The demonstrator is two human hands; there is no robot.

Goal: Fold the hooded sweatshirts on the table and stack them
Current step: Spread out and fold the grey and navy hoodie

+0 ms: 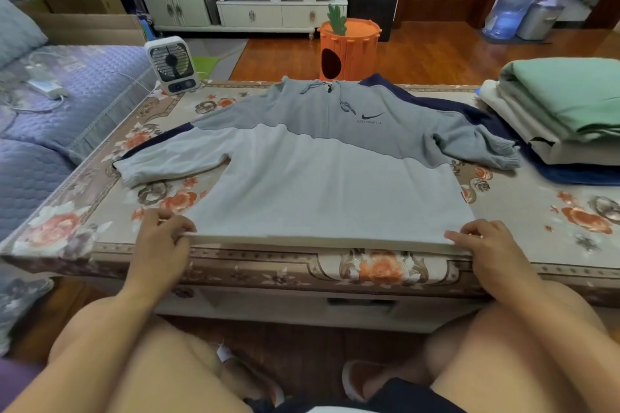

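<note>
On floral-print tablecloth table (77, 238), far-left corner: 1 small white box fan (172, 64). L hand (161, 238) pinches near-left hem corner of 1 grey hooded sweatshirt w/ navy sleeve stripes (322, 178), which lies flat at table centre, front up, hood end away from person; hood itself mostly hidden behind collar. 2 drawstrings visible, chest logo text too small to read well. R hand (483, 241) grips near-right hem corner, fingers curled over edge. Right sleeve bunched. Far right: 1 stack of folded garments, green on top (563, 104), cut off by frame edge; count of layers unclear.
</note>
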